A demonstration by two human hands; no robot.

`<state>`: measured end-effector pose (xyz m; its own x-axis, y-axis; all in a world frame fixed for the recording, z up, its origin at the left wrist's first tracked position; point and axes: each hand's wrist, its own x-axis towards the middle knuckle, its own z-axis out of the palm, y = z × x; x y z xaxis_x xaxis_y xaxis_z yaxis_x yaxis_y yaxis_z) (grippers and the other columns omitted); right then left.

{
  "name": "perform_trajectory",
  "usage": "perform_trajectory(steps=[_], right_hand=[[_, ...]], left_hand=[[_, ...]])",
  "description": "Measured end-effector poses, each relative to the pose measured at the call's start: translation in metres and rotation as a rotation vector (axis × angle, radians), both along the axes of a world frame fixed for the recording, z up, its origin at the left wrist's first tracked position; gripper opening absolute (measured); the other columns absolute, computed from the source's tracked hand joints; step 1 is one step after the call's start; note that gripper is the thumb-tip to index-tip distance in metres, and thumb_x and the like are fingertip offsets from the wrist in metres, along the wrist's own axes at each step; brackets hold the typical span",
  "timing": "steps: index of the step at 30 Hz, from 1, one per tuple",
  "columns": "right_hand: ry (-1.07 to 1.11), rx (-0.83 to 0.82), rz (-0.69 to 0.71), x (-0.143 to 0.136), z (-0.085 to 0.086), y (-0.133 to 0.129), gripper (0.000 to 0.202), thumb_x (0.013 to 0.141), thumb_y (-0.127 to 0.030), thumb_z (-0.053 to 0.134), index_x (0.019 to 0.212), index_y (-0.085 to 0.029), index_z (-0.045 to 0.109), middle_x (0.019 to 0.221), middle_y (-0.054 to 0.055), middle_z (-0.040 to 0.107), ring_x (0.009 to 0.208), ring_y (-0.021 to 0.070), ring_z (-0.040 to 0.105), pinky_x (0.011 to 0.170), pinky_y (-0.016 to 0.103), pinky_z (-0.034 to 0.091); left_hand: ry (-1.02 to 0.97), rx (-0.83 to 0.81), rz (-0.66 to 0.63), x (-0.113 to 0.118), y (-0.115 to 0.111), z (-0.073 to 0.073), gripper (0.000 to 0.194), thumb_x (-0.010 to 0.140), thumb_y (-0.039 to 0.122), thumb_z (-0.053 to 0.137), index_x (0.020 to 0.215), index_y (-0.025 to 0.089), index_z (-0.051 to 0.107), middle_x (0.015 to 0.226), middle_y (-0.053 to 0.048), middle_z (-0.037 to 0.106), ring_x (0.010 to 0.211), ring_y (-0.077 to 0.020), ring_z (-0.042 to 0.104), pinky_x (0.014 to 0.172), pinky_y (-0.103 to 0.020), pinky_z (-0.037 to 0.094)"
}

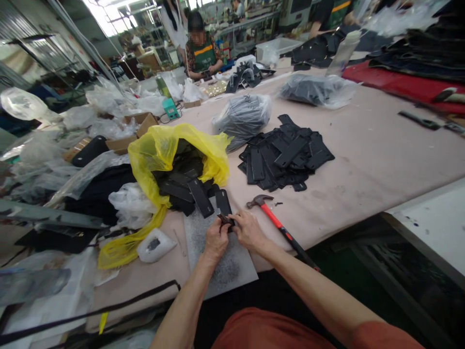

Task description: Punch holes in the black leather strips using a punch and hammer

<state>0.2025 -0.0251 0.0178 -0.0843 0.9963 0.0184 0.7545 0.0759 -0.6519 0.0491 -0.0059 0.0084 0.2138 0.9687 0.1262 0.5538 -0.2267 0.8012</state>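
Note:
My left hand point(217, 238) and my right hand point(249, 230) meet over a grey speckled board point(228, 266) at the table's near edge. Both are closed, their fingertips pinching a small dark piece point(225, 220) between them; its exact shape is mostly hidden by the fingers. Just beyond them, black flat strips point(201, 198) with slots at their ends spill from a yellow plastic bag point(148, 150). To the right of my right hand lies a claw hammer point(276, 220) with a red and black handle, untouched. Some tiny dark bits point(278, 203) rest beside its head.
A heap of black strips point(286, 152) lies beyond the hammer. Behind it are filled clear bags point(243, 116). A small white bag point(155, 245) sits to the left. Plastic wrap point(83, 121) crowds the left side. Another person point(203, 53) sits across the table.

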Motion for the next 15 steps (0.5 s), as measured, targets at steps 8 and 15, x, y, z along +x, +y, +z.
perform_trajectory(steps=[8, 15], right_hand=[[0.015, -0.055, -0.044, 0.001, 0.002, 0.002, 0.038, 0.079, -0.016, 0.062, 0.115, -0.026, 0.06, 0.113, 0.006, 0.056, 0.105, 0.0227, 0.048, 0.086, 0.037, 0.036], [-0.022, -0.051, -0.053, -0.007, 0.005, 0.0, 0.024, 0.077, -0.014, 0.058, 0.098, -0.023, 0.064, 0.113, 0.007, 0.052, 0.106, 0.0241, 0.046, 0.087, 0.039, 0.034]], left_hand=[[-0.204, -0.088, 0.261, -0.008, 0.018, 0.008, 0.022, 0.089, 0.031, 0.051, 0.096, 0.017, 0.067, 0.09, -0.005, 0.074, 0.081, -0.0183, 0.069, 0.076, -0.03, 0.055], [-0.086, -0.008, 0.177, -0.011, 0.011, 0.0, 0.021, 0.088, 0.024, 0.05, 0.098, 0.019, 0.068, 0.094, -0.004, 0.074, 0.087, -0.0184, 0.069, 0.079, -0.03, 0.054]])
